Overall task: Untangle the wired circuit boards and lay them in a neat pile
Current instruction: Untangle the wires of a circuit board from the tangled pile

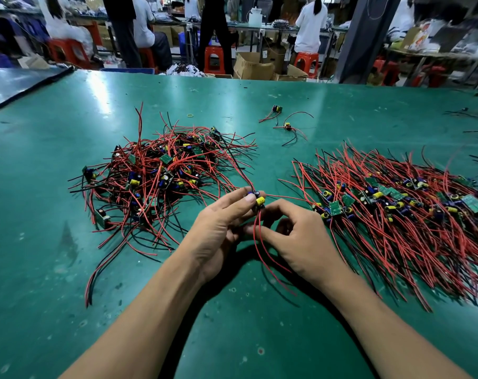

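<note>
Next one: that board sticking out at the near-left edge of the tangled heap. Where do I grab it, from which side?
Pinch the board itself by its edges, coming from the near left: it juts clear of the tangled heap there, tilted up, so fingers can likely close on it without snagging.

Glossy green table (68, 269), red stools (214, 60) and cardboard boxes (252, 67) behind.

No legible text, nos. or brand marks. Print on the circuit boards (334, 208) is too small to read. A white label on a cardboard box (272, 60), beyond the far edge of the green table (232, 337), is blurred.
</note>
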`<control>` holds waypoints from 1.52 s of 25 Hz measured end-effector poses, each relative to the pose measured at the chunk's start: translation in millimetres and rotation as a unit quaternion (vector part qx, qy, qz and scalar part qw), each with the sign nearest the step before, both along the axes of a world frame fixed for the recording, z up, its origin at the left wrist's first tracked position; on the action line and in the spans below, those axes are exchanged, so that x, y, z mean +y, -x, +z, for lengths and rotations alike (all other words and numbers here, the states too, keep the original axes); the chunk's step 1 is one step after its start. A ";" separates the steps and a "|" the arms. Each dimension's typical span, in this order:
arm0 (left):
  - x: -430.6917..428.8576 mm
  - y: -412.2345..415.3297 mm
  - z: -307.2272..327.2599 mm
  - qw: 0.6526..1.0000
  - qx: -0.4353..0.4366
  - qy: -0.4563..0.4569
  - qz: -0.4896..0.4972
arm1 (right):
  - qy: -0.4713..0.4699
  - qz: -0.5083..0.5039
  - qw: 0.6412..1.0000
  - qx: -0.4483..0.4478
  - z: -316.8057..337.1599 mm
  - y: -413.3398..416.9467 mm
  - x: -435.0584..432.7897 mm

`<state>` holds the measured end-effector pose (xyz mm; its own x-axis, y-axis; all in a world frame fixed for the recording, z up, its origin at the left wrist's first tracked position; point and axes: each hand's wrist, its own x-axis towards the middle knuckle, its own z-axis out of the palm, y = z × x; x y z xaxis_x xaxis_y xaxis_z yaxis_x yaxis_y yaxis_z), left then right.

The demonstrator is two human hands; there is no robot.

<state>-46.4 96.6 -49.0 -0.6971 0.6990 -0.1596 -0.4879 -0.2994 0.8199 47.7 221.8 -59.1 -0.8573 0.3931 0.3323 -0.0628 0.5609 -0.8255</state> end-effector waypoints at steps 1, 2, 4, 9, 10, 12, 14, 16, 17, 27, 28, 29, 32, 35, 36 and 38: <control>0.3 -0.3 0.5 1.000 -0.005 -0.006 0.002 | -0.008 -0.003 1.000 0.005 -0.8 0.3 -0.3; 0.3 -0.4 0.6 1.000 -0.013 -0.011 -0.001 | -0.008 0.000 1.000 0.007 -1.2 0.4 -0.9; -1.2 -0.1 -1.5 1.000 -0.019 -0.011 -0.021 | 0.003 0.009 1.000 0.010 -0.7 -0.1 -1.3; -1.4 -0.6 0.5 1.000 -0.012 -0.014 -0.010 | 0.077 0.022 0.995 0.056 1.4 2.7 -6.5; -0.9 -1.0 1.2 1.000 -0.010 -0.022 -0.005 | 0.124 0.017 0.991 0.044 1.1 3.7 -8.9; -0.5 -0.9 0.3 0.999 -0.005 -0.035 -0.003 | 0.214 0.016 0.976 0.020 1.1 4.0 -11.3; -1.7 -0.6 -0.2 0.999 0.004 -0.039 -0.022 | 0.305 0.022 0.952 0.011 5.6 3.7 -11.0; -3.4 0.6 -0.2 0.998 0.017 -0.040 -0.055 | 0.417 0.051 0.908 0.010 13.1 3.0 -7.6; -4.4 1.2 -0.1 0.997 0.019 -0.041 -0.068 | 0.463 0.073 0.883 0.008 17.0 2.3 -5.0; -9.7 -5.7 4.0 0.976 0.030 0.017 -0.214 | 0.489 0.142 0.852 -0.120 24.3 -7.3 8.8; -10.2 -6.2 3.0 0.978 0.029 0.017 -0.206 | 0.477 0.127 0.861 -0.124 22.0 -6.4 10.5; -10.5 -6.9 3.2 0.981 0.021 0.016 -0.194 | 0.474 0.118 0.864 -0.122 20.0 -5.8 11.2; -8.8 -7.7 3.8 0.987 0.012 0.026 -0.157 | 0.431 0.113 0.889 -0.106 12.8 -3.5 10.8; -7.0 -8.4 6.4 0.992 0.007 0.033 -0.125 | 0.409 0.091 0.906 -0.058 11.7 -2.1 14.7; -6.4 -8.4 6.2 0.992 0.011 0.034 -0.123 | 0.414 0.089 0.905 -0.041 12.8 -1.9 17.0; -5.5 -8.6 4.7 0.991 0.025 0.040 -0.127 | 0.429 0.089 0.898 -0.025 15.2 -2.1 19.2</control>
